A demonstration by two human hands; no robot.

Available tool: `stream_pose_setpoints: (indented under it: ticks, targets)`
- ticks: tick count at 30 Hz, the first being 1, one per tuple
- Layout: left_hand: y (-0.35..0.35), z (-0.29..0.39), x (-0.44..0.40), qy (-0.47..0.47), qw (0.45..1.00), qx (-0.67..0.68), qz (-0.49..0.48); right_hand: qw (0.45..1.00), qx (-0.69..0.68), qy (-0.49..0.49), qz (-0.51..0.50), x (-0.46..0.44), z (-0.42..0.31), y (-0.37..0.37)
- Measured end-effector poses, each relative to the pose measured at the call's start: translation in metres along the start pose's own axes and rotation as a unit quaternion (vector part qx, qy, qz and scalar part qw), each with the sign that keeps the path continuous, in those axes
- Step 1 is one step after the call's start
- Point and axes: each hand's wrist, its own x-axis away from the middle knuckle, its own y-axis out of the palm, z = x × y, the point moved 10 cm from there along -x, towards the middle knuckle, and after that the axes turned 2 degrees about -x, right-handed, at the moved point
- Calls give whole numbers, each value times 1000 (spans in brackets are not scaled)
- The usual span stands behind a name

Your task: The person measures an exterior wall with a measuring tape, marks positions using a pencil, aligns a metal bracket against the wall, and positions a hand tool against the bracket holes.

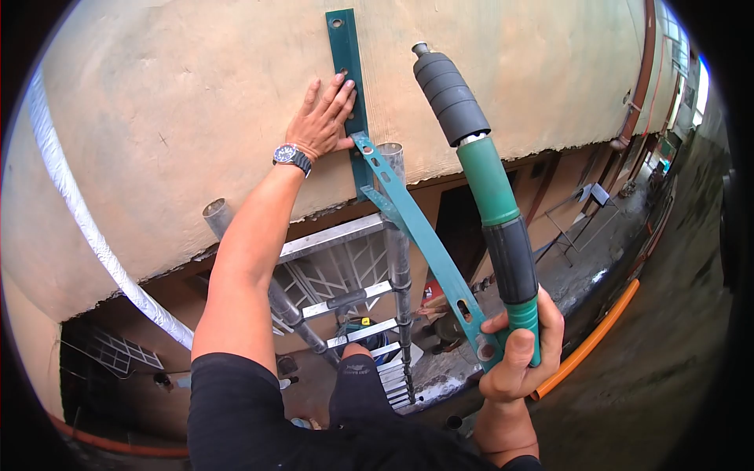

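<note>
the left hand (320, 122), fingers extended, lies flat over the edge of a teal metal bracket (342, 49) upright against the cream plaster wall (188, 86); its slotted arm slants down toward the right hand (520, 357), curled around a cylindrical green-and-black tool (488, 180) with a ribbed grip. a tubular metal ladder (400, 263) stands below.

Left arm (250, 259) raised, right hand (522, 353) closed in a grip.
The left hand (322, 122) lies flat above the lower edge of the wall (196, 86), fingers pointing upward; the right hand's fingers curl, its wrist (503, 408) beneath.
</note>
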Motion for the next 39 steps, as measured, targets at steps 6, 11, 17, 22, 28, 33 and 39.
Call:
stream_pose_setpoints:
  ticks: [6, 11, 17, 22, 28, 33, 39]
  targets:
    - [0, -1, 0, -10, 1000, 25, 13, 1000, 3, -8, 0, 2, -1, 2]
    - [-1, -5, 0, -17, 999, 40, 12, 985, -82, 132, -76, -7, 10, 0]
    - [0, -4, 3, -5, 997, 74, 32, 921, -303, 185, -158, -57, -19, 27]
    - [4, -3, 3, 2, 997, 77, 4, 971, 17, 44, -236, -93, -33, 62]
    - [-6, -6, 5, -3, 998, 42, 36, 960, 188, -55, -198, -140, -26, 106]
    - [-7, -8, 4, -7, 999, 46, 26, 951, 238, -98, -174, -171, -50, 127]
    - [-6, -8, 4, -9, 999, 38, 31, 914, 321, -157, -190, -194, -78, 153]
